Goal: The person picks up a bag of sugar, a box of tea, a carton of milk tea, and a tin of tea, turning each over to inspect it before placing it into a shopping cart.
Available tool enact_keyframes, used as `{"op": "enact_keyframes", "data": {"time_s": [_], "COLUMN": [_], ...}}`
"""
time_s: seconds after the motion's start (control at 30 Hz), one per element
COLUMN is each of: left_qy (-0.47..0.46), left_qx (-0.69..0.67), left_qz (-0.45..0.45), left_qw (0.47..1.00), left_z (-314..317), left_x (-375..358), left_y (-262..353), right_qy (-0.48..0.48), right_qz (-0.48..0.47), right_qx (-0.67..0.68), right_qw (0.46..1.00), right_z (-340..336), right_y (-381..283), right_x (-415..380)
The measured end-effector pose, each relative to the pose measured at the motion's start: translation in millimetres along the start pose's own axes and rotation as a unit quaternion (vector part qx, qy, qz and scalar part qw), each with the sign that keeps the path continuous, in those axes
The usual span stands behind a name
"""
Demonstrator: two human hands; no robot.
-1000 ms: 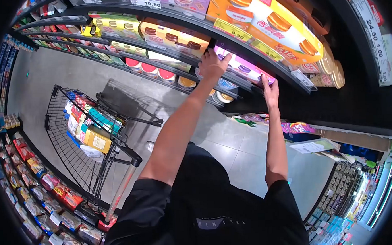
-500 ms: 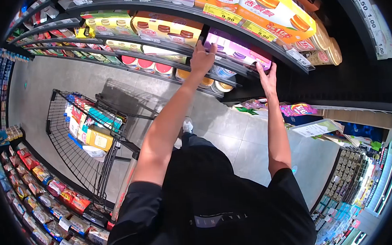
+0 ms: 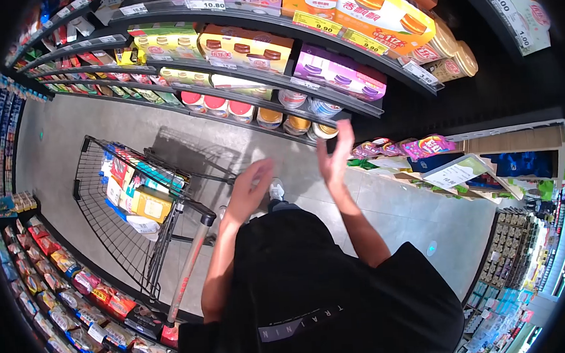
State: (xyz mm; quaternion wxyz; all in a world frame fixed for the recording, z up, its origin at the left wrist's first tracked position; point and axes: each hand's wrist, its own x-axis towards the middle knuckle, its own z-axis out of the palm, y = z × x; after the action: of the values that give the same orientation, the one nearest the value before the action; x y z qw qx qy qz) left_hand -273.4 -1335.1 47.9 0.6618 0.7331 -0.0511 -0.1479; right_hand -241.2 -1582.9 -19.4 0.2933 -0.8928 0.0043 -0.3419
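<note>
My left hand (image 3: 250, 190) is in the air above the floor, its fingers stretched out and a little blurred, holding nothing. My right hand (image 3: 337, 153) is raised to its right, thumb and fingers apart and nothing in them. A purple multi-pack box (image 3: 341, 74) with pictures of cups stands on the shelf beyond both hands, untouched. Left of it on the same shelf is a yellow and brown multi-pack box (image 3: 247, 49). Under them, nearest to my right hand, are several round cups with gold lids (image 3: 297, 124) on the lower shelf.
A wire shopping cart (image 3: 91, 186) with packages in it, including a yellow box (image 3: 151, 204), stands at left; its handle (image 3: 188, 271) reaches near my left arm. Orange boxes (image 3: 357, 13) fill the upper shelf. Snack bags (image 3: 83, 283) line the lower left. A display with a price sign (image 3: 451, 173) stands at right.
Both hands have let go of the purple box and drawn back toward my body, coming closer together. The box now stands fully visible on its shelf.
</note>
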Motion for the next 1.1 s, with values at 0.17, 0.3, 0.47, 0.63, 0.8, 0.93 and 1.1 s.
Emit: {"op": "enact_keyframes", "data": {"time_s": [0.17, 0.3, 0.47, 0.63, 0.8, 0.93, 1.1], "left_qy": [0.086, 0.129, 0.197, 0.313, 0.330, 0.327, 0.334], "left_qx": [0.042, 0.038, 0.010, -0.010, 0.093, 0.118, 0.153], "left_qz": [0.020, -0.008, -0.015, -0.066, -0.173, -0.169, -0.119], "left_qw": [0.995, 0.991, 0.980, 0.947, 0.923, 0.922, 0.922], "left_z": [-53.8, -96.3, -157.6, -254.2, -366.3, -421.1, -423.9], "left_x": [-79.7, -130.8, -189.1, -244.1, -278.0, -250.2, -170.1], "left_y": [22.0, 32.7, 19.2, -37.1, -145.9, -233.8, -280.5], "right_qy": [-0.138, -0.201, -0.239, -0.457, -0.487, -0.486, -0.482], "right_qz": [-0.093, -0.065, -0.028, -0.129, -0.247, -0.185, -0.132], "right_qx": [-0.025, 0.064, 0.179, 0.300, 0.222, 0.190, 0.220], "right_qw": [0.986, 0.975, 0.954, 0.827, 0.808, 0.833, 0.838], "right_z": [9.1, 16.2, 49.9, 99.2, 145.8, 145.8, 154.2], "right_y": [-56.9, -52.1, -195.8, -342.1, -380.6, -386.5, -379.5], "right_x": [23.1, 83.7, 55.1, -52.2, -145.6, -145.0, -144.4]}}
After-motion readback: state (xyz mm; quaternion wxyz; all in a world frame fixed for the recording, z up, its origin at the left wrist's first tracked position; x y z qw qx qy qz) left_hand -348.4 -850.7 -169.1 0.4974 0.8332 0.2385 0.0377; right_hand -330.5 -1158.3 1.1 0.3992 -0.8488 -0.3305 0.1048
